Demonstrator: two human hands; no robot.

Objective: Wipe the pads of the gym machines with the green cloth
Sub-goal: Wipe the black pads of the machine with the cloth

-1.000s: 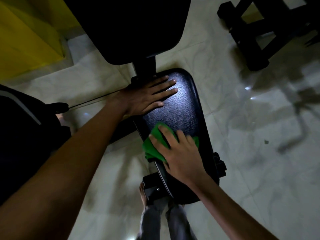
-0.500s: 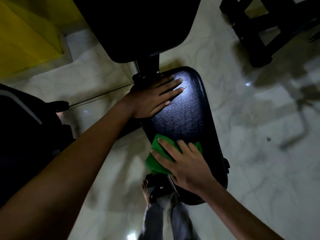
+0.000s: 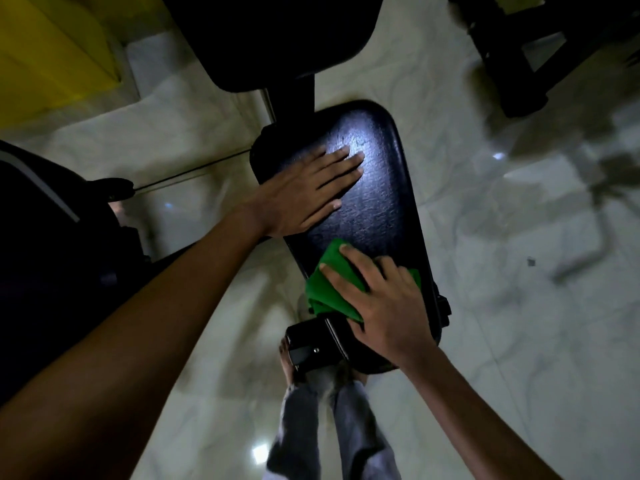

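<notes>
The left hand (image 3: pixel 304 195) lies flat, fingers straight, on the black seat pad (image 3: pixel 374 209) at its 11 o'clock end. At 5 o'clock, the right hand (image 3: pixel 384 306) presses the green cloth (image 3: pixel 325 289) down, fingers spread.

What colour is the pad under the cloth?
Black, with a glossy sheen: the pad shows best in the head view, the only one.

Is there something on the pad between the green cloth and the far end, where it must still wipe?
Yes. The left hand lies flat on the seat pad, beyond the green cloth under the right hand.
</notes>
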